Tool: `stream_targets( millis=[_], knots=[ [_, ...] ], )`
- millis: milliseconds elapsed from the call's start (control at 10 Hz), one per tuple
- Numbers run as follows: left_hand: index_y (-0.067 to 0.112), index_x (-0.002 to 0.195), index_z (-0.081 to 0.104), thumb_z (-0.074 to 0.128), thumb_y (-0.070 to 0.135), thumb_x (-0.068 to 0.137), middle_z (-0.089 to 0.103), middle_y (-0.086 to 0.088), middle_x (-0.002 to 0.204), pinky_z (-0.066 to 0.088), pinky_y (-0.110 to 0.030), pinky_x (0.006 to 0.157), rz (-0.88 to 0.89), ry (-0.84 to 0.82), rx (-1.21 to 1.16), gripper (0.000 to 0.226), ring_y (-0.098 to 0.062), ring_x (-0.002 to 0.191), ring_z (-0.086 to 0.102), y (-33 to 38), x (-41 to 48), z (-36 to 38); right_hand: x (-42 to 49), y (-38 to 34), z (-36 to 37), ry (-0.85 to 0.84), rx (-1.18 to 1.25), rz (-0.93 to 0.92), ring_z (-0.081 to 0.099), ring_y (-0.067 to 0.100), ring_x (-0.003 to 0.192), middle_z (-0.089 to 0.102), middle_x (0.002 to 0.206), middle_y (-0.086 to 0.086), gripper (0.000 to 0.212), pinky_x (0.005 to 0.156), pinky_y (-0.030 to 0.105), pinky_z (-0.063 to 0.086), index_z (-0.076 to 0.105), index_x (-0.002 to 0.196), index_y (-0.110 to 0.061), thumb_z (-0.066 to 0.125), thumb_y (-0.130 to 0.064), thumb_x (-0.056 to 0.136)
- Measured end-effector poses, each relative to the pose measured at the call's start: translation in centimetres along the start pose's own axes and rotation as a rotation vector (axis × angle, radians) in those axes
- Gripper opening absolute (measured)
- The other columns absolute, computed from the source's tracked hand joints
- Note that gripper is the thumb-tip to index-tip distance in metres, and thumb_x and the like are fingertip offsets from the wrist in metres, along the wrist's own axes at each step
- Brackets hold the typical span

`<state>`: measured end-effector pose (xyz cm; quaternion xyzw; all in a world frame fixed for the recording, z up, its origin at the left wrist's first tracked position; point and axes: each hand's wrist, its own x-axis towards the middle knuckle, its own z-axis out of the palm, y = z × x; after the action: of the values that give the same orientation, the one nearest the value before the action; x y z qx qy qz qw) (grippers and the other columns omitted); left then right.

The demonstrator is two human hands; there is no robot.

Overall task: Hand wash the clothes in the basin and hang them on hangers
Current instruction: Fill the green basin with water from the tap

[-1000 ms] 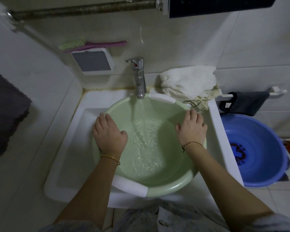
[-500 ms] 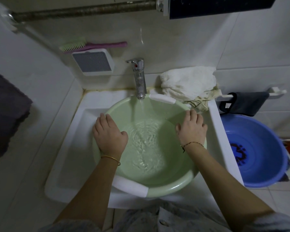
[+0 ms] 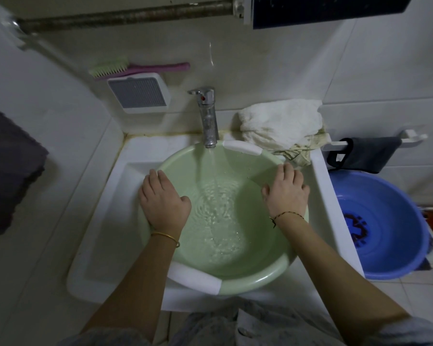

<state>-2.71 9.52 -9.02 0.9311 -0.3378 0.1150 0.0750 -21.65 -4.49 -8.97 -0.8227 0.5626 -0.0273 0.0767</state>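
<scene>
green basin (image 3: 238, 278) sitting in the white sink (image 3: 103, 245) under a running tap (image 3: 208, 116), left hand (image 3: 164, 202) and right hand (image 3: 286, 192) resting flat-fingered on the basin's opposite rims, gripping nothing, white cloth (image 3: 280, 122) lying behind the basin

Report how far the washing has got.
Done: the green basin sits in the sink under the tap. In hand: water runs in while the left hand and right hand rest on its rim. Left: the white clothes lie unwashed behind; no hangers visible.
</scene>
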Motion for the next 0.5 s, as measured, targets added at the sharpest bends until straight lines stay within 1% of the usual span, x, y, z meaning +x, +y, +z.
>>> stream_targets(
  millis=[200, 300, 400, 500],
  knots=[
    [-0.008, 0.125, 0.051, 0.05, 0.025, 0.053, 0.051, -0.025, 0.132, 0.037, -0.05, 0.1, 0.001, 0.001, -0.005, 0.079, -0.04, 0.12, 0.049, -0.02, -0.04, 0.12, -0.07, 0.03, -0.02, 0.005, 0.003, 0.0, 0.025, 0.031, 0.136, 0.022, 0.154, 0.01, 0.066, 0.1, 0.045, 0.033, 0.02, 0.147, -0.007, 0.044, -0.04, 0.094],
    [-0.008, 0.126, 0.051, 0.059, 0.023, 0.054, 0.05, -0.025, 0.133, 0.037, -0.049, 0.101, 0.002, -0.011, 0.005, 0.079, -0.04, 0.121, 0.048, -0.11, -0.05, 0.19, -0.08, 0.04, -0.02, 0.006, 0.003, -0.001, 0.025, 0.031, 0.136, 0.022, 0.154, 0.01, 0.066, 0.1, 0.044, 0.033, 0.02, 0.147, -0.007, 0.043, -0.04, 0.094],
    [-0.008, 0.126, 0.051, 0.061, 0.022, 0.053, 0.05, -0.025, 0.132, 0.037, -0.049, 0.1, 0.002, -0.007, 0.009, 0.08, -0.04, 0.12, 0.048, -0.13, -0.01, 0.26, -0.06, 0.06, -0.02, 0.002, 0.003, 0.001, 0.024, 0.031, 0.137, 0.022, 0.154, 0.01, 0.066, 0.1, 0.045, 0.033, 0.02, 0.147, -0.007, 0.043, -0.04, 0.094],
    [-0.008, 0.125, 0.052, 0.055, 0.024, 0.053, 0.051, -0.025, 0.132, 0.038, -0.048, 0.099, -0.004, 0.007, 0.007, 0.079, -0.04, 0.12, 0.049, -0.05, 0.0, 0.18, -0.07, 0.06, -0.03, 0.005, 0.006, 0.001, 0.025, 0.031, 0.136, 0.022, 0.153, 0.01, 0.065, 0.1, 0.045, 0.033, 0.02, 0.146, -0.007, 0.043, -0.039, 0.094]
  ],
)
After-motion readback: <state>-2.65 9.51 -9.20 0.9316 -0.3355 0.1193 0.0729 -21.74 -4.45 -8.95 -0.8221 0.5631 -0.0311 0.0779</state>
